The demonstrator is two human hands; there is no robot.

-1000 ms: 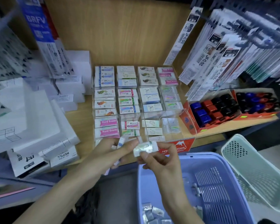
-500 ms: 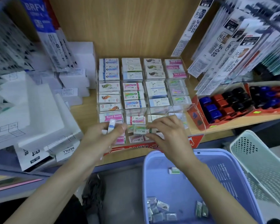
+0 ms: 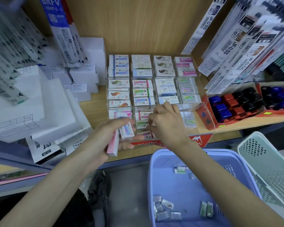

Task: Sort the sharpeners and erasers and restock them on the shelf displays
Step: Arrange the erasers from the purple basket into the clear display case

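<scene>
White refill boxes [image 3: 39,112] stacked at left of shelf. Left hand [image 3: 105,136] grips pink eraser [image 3: 112,146] and white-blue eraser [image 3: 127,131], likely kept ready as next stock. Clear eraser display [image 3: 200,140] sorted one design per compartment. Right hand [image 3: 167,123] reaches into near row, fingers curled down; whether it holds anything is hidden, cannot tell. Blue basket [image 3: 223,152], near side below shelf edge, holds loose packets [image 3: 166,208] within reach. Sharpeners [image 3: 233,102] fill red tray [image 3: 205,117] at right.

The display case [image 3: 189,107] is clear, glossy plastic; the erasers [image 3: 143,92] inside it wear shiny printed sleeves. Under it the shelf [image 3: 97,111] is matt, wood-grained board. Left of it stand matt white cardboard boxes [image 3: 56,99]; in front of it, a smooth blue plastic basket [image 3: 223,153] with a slotted wall.
</scene>
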